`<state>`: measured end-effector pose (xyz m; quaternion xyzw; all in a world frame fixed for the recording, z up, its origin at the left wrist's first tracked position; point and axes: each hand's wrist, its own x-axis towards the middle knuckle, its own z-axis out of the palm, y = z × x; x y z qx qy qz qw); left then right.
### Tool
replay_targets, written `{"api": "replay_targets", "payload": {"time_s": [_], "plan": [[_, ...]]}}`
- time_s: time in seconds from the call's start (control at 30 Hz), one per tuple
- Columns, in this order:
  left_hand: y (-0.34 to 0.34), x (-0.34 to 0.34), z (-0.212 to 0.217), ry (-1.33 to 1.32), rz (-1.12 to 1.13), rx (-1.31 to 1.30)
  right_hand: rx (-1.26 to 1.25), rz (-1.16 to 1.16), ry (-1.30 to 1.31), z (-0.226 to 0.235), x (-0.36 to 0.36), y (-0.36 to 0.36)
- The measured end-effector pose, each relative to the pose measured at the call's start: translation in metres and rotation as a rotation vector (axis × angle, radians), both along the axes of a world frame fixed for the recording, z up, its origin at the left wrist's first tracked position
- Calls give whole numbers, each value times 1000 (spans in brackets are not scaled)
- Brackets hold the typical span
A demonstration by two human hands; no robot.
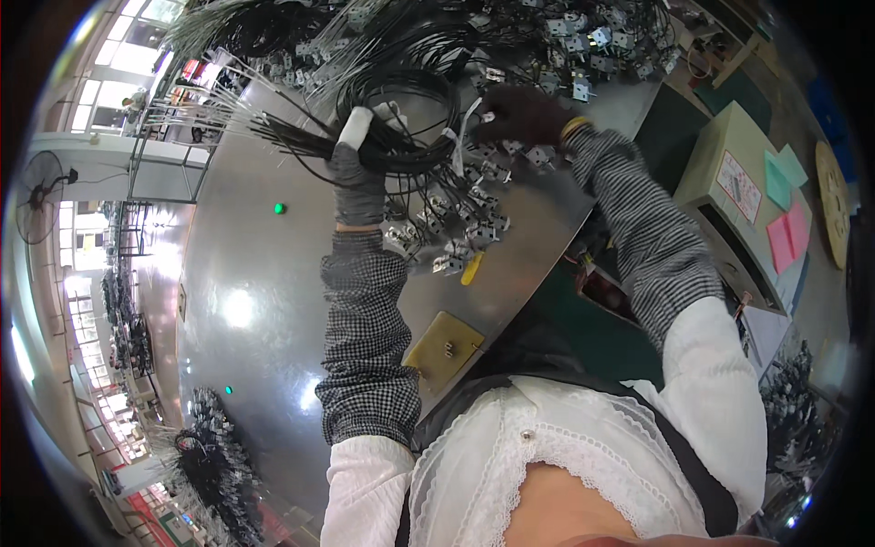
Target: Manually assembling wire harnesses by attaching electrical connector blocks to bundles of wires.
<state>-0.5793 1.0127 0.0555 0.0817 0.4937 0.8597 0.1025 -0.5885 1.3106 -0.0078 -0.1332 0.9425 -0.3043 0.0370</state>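
Observation:
A looped bundle of black cables (415, 164) is in my left hand (357, 178), which wears a grey glove with white at the fingertips. The fingers wrap round the bundle, and its loose pale ends fan out to the left. My right hand (527, 117), in a dark maroon glove, is closed at the bundle's right side. A white tie strip (463, 137) runs from the cables up to its fingertips. Silver metal connectors (474, 223) hang from the cables and lie on the metal table (264, 301) below my hands. Beside them is a yellow piece (471, 269).
More cables and metal connectors (583, 46) are heaped at the far side. A brass-coloured plate (445, 348) lies at the near table edge. To the right stands a beige machine (729, 173) with coloured notes. Another cable heap (214, 465) is at lower left.

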Motion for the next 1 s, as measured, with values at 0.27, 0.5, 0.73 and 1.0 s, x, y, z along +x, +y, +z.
{"api": "replay_targets", "payload": {"time_s": [0.27, 0.5, 0.73, 1.0], "plan": [[-3, -4, -2, -49, 21, -21, 65, 94, 88, 12, 3, 14], [-80, 29, -62, 150, 4, -34, -935, 123, -234, 32, -3, -91], [-124, 144, 18, 136, 27, -330, -985, -103, -262, 60, 32, -115], [-131, 174, 38, 301, 345, -412, -853, 69, 87, 80, 89, -180]]}}
